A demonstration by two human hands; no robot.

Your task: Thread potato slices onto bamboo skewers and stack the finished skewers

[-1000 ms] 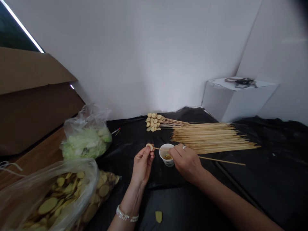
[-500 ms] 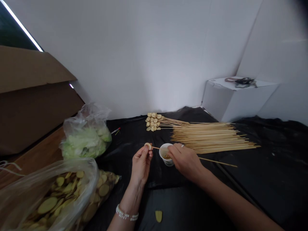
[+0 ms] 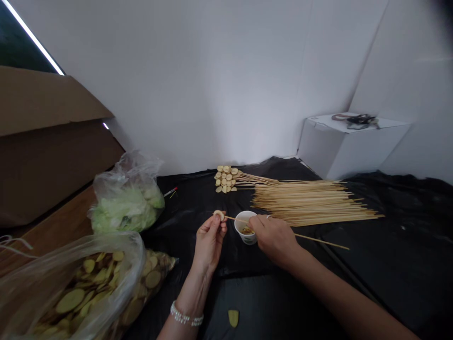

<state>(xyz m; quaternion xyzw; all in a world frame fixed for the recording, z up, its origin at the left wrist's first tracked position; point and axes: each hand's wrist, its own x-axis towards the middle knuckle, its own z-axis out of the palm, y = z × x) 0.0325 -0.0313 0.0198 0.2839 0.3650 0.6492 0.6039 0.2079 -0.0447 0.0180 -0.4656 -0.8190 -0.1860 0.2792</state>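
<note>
Between thumb and fingers my left hand [image 3: 209,241] pinches a round pale slice [image 3: 219,215], which looks like potato. A thin wooden skewer [image 3: 320,241] runs through the slice, its tip showing just left of it. My right hand [image 3: 274,236] is closed around the skewer's middle, and the long rear end sticks out to the right. Under the skewer, beside my right fingers, stands a white paper cup [image 3: 247,240] with brownish bits inside. A single cut slice [image 3: 233,318] lies on the black sheet in front of me.
Bare skewers [image 3: 311,203] lie in a wide pile at right, beside threaded slices [image 3: 225,179]. At left stand an open bag of slices [image 3: 136,255] and a bag of green leaves [image 3: 123,212]. A cardboard box [image 3: 53,165] and a white box [image 3: 325,146] stand behind.
The skewer tip now shows past the left side of the slice. My right hand has shifted slightly right along the skewer; my left hand has barely moved.
</note>
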